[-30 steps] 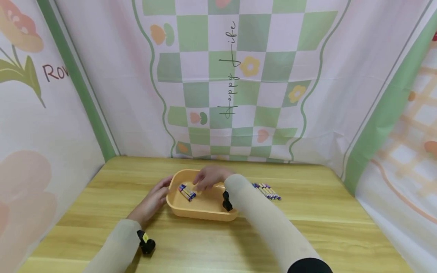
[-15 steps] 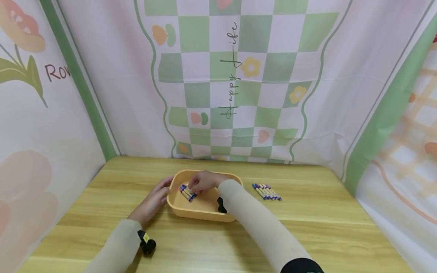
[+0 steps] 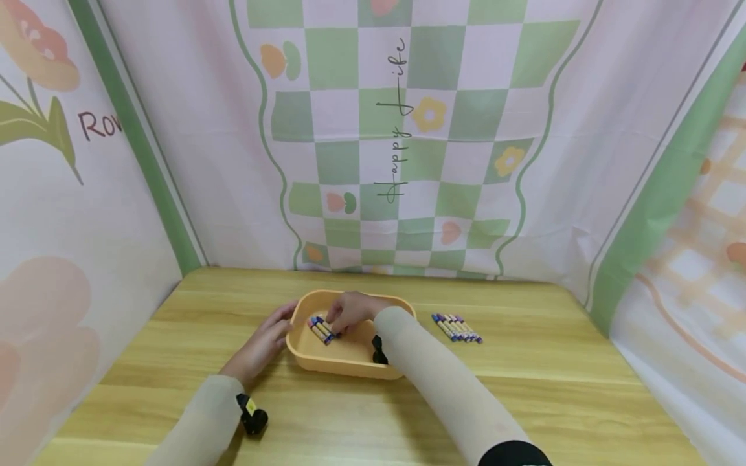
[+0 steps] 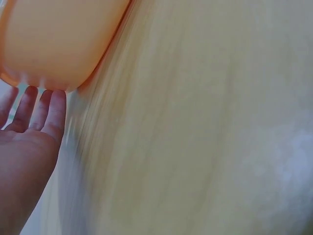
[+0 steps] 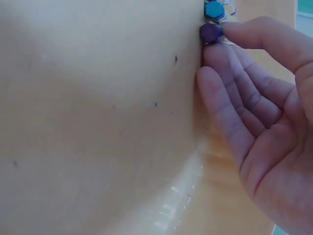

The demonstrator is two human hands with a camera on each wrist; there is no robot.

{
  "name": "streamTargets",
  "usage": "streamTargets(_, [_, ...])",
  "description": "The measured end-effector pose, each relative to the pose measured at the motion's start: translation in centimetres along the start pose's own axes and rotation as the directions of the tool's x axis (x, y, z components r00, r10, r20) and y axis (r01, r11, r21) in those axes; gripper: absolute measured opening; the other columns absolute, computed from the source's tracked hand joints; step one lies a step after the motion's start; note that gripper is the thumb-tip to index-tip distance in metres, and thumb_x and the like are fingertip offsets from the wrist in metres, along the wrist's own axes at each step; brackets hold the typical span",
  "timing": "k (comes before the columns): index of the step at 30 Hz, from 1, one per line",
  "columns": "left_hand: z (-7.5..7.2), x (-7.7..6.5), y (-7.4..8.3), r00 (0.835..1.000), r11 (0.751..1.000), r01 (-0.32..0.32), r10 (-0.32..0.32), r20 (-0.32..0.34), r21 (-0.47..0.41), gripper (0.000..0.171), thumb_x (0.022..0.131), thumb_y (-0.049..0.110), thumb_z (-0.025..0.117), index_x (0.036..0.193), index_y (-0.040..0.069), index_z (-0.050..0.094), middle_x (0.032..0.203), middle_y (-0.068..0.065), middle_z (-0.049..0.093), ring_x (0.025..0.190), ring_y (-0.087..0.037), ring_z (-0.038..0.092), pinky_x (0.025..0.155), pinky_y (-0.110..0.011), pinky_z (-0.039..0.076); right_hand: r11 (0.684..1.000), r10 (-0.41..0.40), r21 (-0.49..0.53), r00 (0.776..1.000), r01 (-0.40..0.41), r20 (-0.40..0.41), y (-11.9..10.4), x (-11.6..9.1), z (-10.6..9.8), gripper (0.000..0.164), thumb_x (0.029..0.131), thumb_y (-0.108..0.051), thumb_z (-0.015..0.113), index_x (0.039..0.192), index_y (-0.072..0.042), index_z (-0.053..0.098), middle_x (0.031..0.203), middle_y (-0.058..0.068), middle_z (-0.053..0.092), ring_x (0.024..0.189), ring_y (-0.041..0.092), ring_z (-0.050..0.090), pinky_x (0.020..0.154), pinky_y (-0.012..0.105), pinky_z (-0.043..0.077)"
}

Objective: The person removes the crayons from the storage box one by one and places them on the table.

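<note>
A yellow-orange plastic basin (image 3: pixel 350 369) stands on the wooden table. My left hand (image 3: pixel 260 343) touches its left end; in the left wrist view, the extended fingertips (image 4: pixel 57 100) meet the basin's outer wall (image 4: pixel 63 44). Inside the basin, at the left, several crayons (image 3: pixel 319 330) with printed wrappers lie side by side. My right hand (image 3: pixel 353 309) reaches in over the back rim. Its thumb and finger pinch a crayon with a purple end (image 5: pixel 211 33), close beside a crayon with a blue-green end (image 5: pixel 214 10). Most of the pinched crayon is hidden.
A row of several crayons (image 3: pixel 457 328) lies on the table (image 3: pixel 524 382) to the right of the basin. A patterned curtain (image 3: pixel 408 162) hangs behind the table, with cloth at both sides. Black wrist cameras (image 3: pixel 253 414) sit on both sleeves.
My right hand has moved down to the crayons in the basin and now holds one against the others. The left hand keeps its place at the basin's end.
</note>
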State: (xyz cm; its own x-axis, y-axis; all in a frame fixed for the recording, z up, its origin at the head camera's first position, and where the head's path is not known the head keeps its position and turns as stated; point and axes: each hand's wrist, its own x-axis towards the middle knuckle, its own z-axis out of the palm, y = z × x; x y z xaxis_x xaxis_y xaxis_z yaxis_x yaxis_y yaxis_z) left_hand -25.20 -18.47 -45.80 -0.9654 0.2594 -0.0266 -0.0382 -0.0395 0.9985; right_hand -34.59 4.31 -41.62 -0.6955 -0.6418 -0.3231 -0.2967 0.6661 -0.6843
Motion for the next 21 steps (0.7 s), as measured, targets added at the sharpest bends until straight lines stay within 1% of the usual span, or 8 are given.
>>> streamTargets(7, [0.2,0.2,-0.2,1.0,1.0,0.005,-0.005,-0.005,-0.009,0.062,0.1,0.007,0.041,0.158,0.006,0.022,0.164,-0.016,0.018,0.143,-0.04,0.031,0.112,-0.048,0.037,0.999,0.016,0.04,0.999,-0.017,0.033,0.2,-0.5,-0.4,0.02,0.083,0.0,0.071,0.103,-0.002,0.07,0.086,0.004,0.07,0.074,0.014,0.067,0.075,0.031,0.06])
streamTargets(9, [0.3,0.2,-0.3,1.0,1.0,0.005,-0.006,-0.014,-0.019,0.061,0.099,0.006,0.041,0.158,0.006,0.023,0.163,-0.016,0.019,0.143,-0.04,0.031,0.112,-0.048,0.037,0.998,0.016,0.057,0.999,-0.019,0.044,0.3,-0.7,-0.7,0.02,0.083,0.001,0.071,0.103,-0.002,0.07,0.088,0.004,0.07,0.075,0.014,0.067,0.075,0.031,0.06])
streamTargets(11, [0.3,0.2,-0.3,1.0,1.0,0.002,-0.002,-0.009,-0.019,0.062,0.1,0.005,0.04,0.158,0.005,0.022,0.164,-0.017,0.018,0.143,-0.04,0.03,0.112,-0.048,0.036,0.997,0.02,0.07,0.998,-0.023,0.051,0.4,-1.0,-1.0,0.021,0.083,0.0,0.072,0.104,-0.002,0.07,0.089,0.004,0.07,0.077,0.014,0.067,0.076,0.031,0.059])
streamTargets(15, [0.2,0.2,-0.2,1.0,1.0,0.01,-0.01,-0.011,-0.016,0.061,0.1,0.006,0.04,0.159,0.006,0.022,0.164,-0.017,0.017,0.144,-0.04,0.03,0.113,-0.048,0.036,0.997,0.021,0.074,0.999,-0.025,0.05,0.3,-1.8,-2.0,0.025,0.084,-0.003,0.07,0.109,-0.003,0.069,0.094,0.005,0.07,0.082,0.016,0.068,0.079,0.031,0.059])
streamTargets(21, [0.1,0.1,-0.1,1.0,1.0,0.021,-0.021,-0.016,-0.004,0.061,0.101,0.008,0.041,0.159,0.008,0.023,0.164,-0.015,0.017,0.144,-0.039,0.03,0.113,-0.048,0.035,0.999,-0.02,0.038,0.999,0.019,0.044,-0.1,-3.6,-4.2,0.03,0.086,-0.002,0.065,0.117,-0.001,0.068,0.098,0.006,0.069,0.085,0.017,0.069,0.081,0.033,0.059])
